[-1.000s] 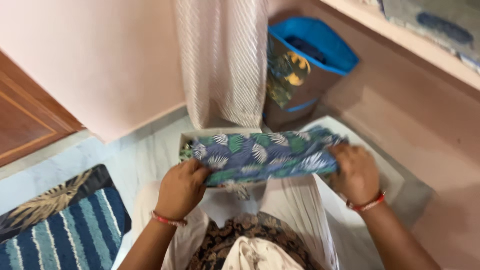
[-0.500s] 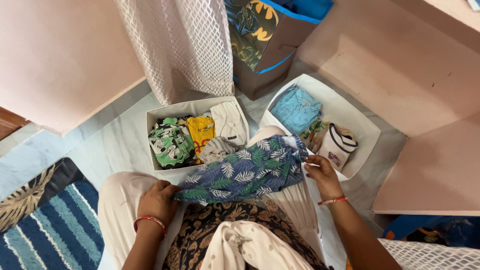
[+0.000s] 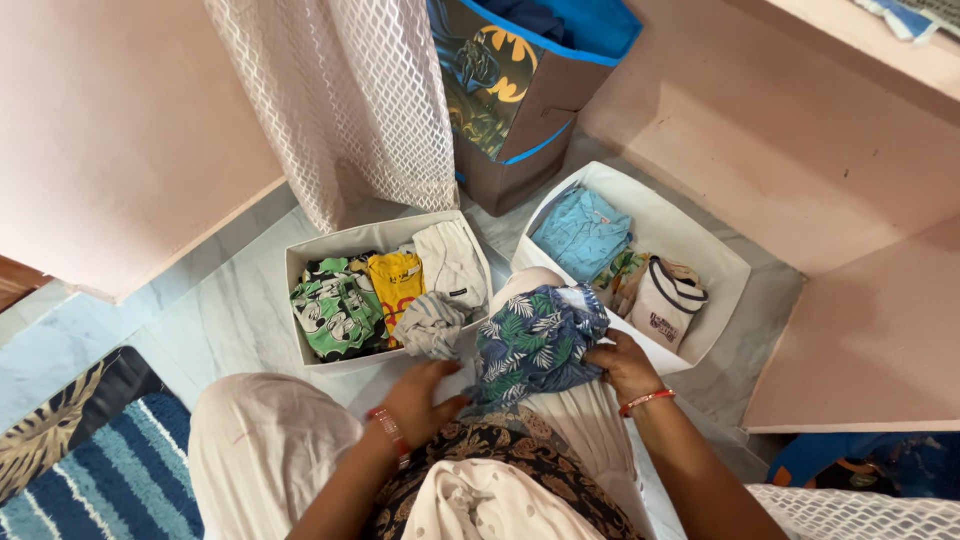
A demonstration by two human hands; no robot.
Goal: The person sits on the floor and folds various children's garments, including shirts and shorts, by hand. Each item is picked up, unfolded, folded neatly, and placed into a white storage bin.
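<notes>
Person, seen from above.
- Left hand [image 3: 425, 398]: bare, forearm unsleeved; red bangle [image 3: 388, 434] at the wrist.
- Right hand [image 3: 622, 365]: bare, forearm unsleeved; thin red-and-white bangle [image 3: 646, 401] at the wrist.
- Trousers [image 3: 265, 445]: loose, pale cream-pink fabric over both legs.
- Tunic [image 3: 505, 450]: dark brown-black with a tan floral or paisley print.
- Scarf [image 3: 490, 505]: cream cloth with faint small dots, lying down the front.

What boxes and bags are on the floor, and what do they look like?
Left bin: white, rectangular, holding folded green, yellow and white clothes.
Right bin: white, rectangular, angled, holding a blue shirt and others.
Storage bag: behind the bins, brown, blue-lined, yellow-and-black bat picture.
</notes>
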